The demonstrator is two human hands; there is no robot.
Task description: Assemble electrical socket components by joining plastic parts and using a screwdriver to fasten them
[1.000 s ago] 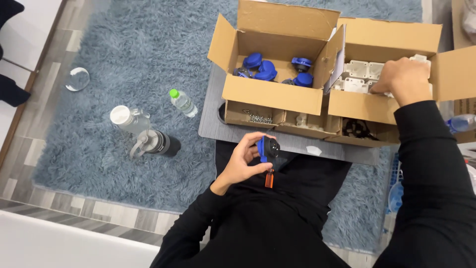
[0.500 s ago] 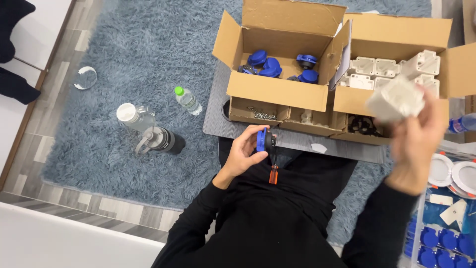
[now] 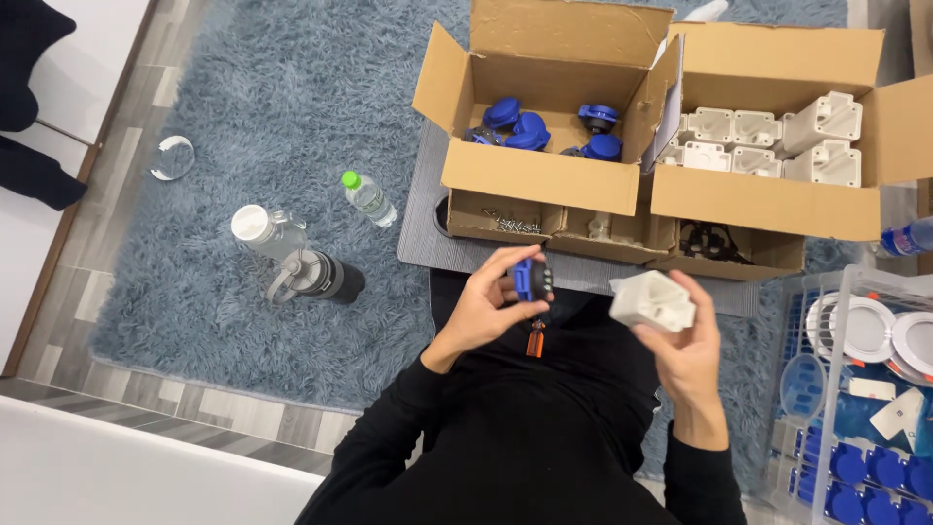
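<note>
Here the person sits on a shaggy blue-grey rug [image 3: 253, 97] with both hands raised in front of the chest, and the work looks to be at the joining step: one part in each hand, not yet brought together. The left hand [image 3: 481, 313] is closed around a small blue plastic fitting [image 3: 531, 280], pinched between thumb and fingers; an orange-handled screwdriver [image 3: 534, 340] lies just below it on the lap, untouched. The right hand [image 3: 688, 355] grasps a white plastic housing [image 3: 652, 301] from beneath, fingers cupped under it, the two parts near each other but clearly apart. Ahead, on a grey mat [image 3: 428, 248], stand two open cardboard boxes: the left box [image 3: 544, 180] holds more blue fittings, the right box [image 3: 768, 204] more white housings, and lower compartments in front of them carry small screws and dark parts too small to tell. A clear crate [image 3: 846, 321] at the right holds round white pieces and blue ones. Off to the left on the rug lie a green-capped water bottle [image 3: 368, 198], a clear white-lidded bottle [image 3: 264, 229] and a dark flask [image 3: 321, 277]. Judging from this, bringing the pieces together would call for turning the housing so its opening faces the blue fitting and lining the two up squarely, with the screwdriver within easy reach.
</note>
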